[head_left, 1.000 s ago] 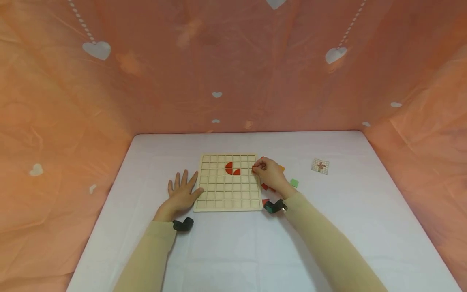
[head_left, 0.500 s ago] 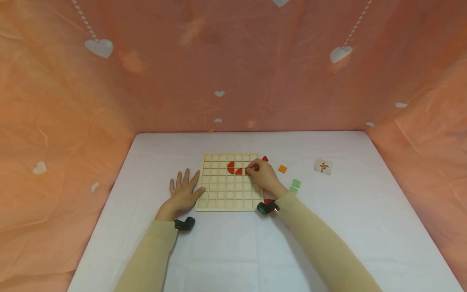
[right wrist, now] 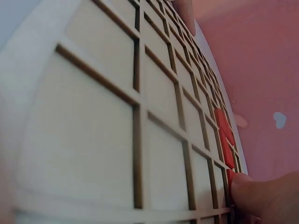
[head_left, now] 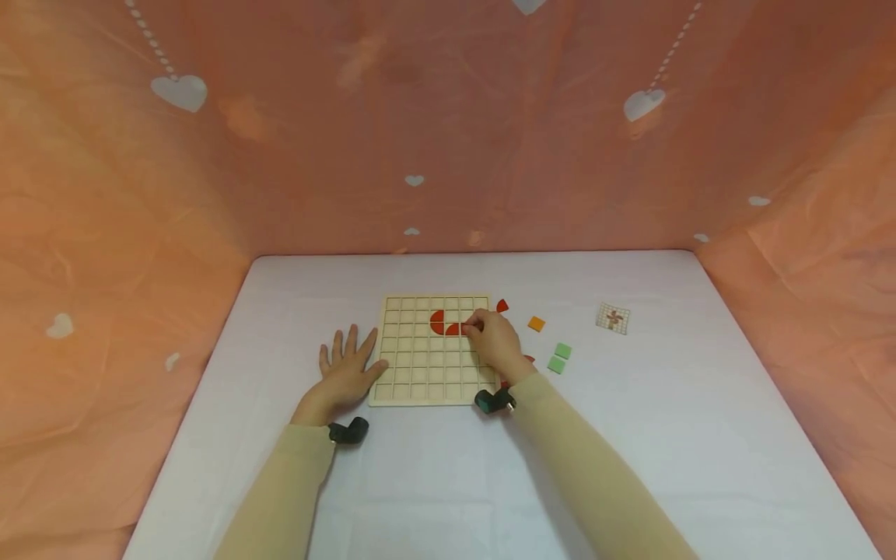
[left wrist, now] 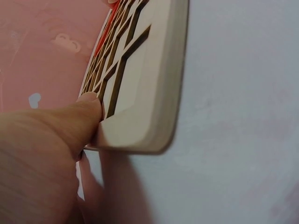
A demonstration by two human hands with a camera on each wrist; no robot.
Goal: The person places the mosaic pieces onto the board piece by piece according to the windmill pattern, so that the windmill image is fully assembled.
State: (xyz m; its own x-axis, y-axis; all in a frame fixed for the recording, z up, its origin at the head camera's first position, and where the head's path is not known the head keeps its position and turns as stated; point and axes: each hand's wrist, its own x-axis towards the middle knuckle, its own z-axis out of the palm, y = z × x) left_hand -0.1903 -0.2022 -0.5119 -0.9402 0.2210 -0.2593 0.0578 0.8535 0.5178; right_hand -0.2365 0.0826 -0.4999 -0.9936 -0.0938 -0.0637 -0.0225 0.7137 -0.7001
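A pale wooden grid board [head_left: 427,375] lies on the white table. My left hand [head_left: 346,377] rests beside its left edge with fingers spread; in the left wrist view the thumb [left wrist: 86,114] presses the board's rim. Over the board's upper right part, my right hand [head_left: 498,342] pinches a small red tile [right wrist: 230,179] between thumb and fingertips, mostly hidden by them. That tile is right at a grid cell beside a red quarter-circle tile [head_left: 453,330]. Two more red quarter-round tiles [head_left: 437,322] sit in cells just to the left, one above the other.
Right of the board lie a red tile [head_left: 502,306], an orange square tile [head_left: 536,323] and two green tiles [head_left: 563,351]. More red tiles show partly under my right wrist. Farther right is a small pattern card [head_left: 613,318] with a pinwheel figure on a grid.
My right hand has moved left from the board's right edge, carrying the red tile to the cells near the other red tiles. The left hand has stayed in place.
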